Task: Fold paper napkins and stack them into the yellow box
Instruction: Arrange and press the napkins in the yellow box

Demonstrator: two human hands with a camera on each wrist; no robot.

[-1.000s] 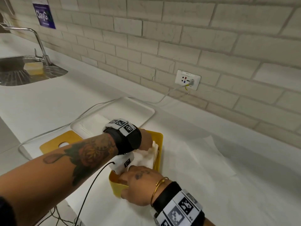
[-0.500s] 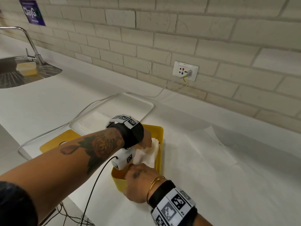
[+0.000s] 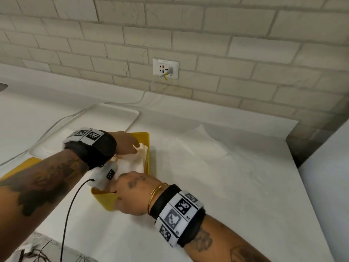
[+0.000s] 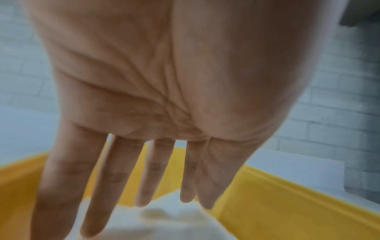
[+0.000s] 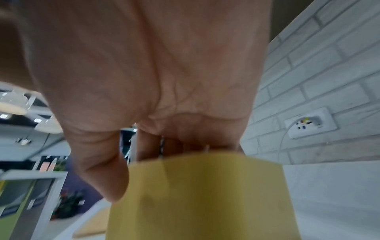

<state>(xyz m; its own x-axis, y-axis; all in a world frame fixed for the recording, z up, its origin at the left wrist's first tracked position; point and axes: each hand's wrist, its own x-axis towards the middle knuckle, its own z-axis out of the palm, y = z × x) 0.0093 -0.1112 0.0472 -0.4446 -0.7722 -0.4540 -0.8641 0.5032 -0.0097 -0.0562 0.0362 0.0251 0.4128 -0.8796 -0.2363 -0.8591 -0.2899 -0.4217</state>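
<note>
The yellow box (image 3: pixel 147 148) stands on the white counter and holds a stack of folded white napkins (image 3: pixel 132 163). My left hand (image 3: pixel 130 144) reaches into the box from the left. Its fingers (image 4: pixel 144 194) are straight and point down onto the napkins (image 4: pixel 164 224) inside the yellow walls (image 4: pixel 287 203). My right hand (image 3: pixel 132 195) grips the near end wall of the box (image 5: pixel 205 194), with the thumb (image 5: pixel 107 170) outside and the fingers hooked over the rim, mostly hidden. A flat unfolded napkin (image 3: pixel 200 146) lies on the counter to the right of the box.
A white tray (image 3: pixel 117 114) with more napkins sits behind and left of the box. A yellow lid (image 3: pixel 22 167) lies at the left. A white cable (image 3: pixel 147 87) runs from the wall socket (image 3: pixel 165 68) along the brick wall. A black cable (image 3: pixel 69 208) hangs from my left wrist.
The head view has swung to the right, so the sink has left the picture. Both hands have stayed at the box, the left on the napkins and the right on the near wall.
</note>
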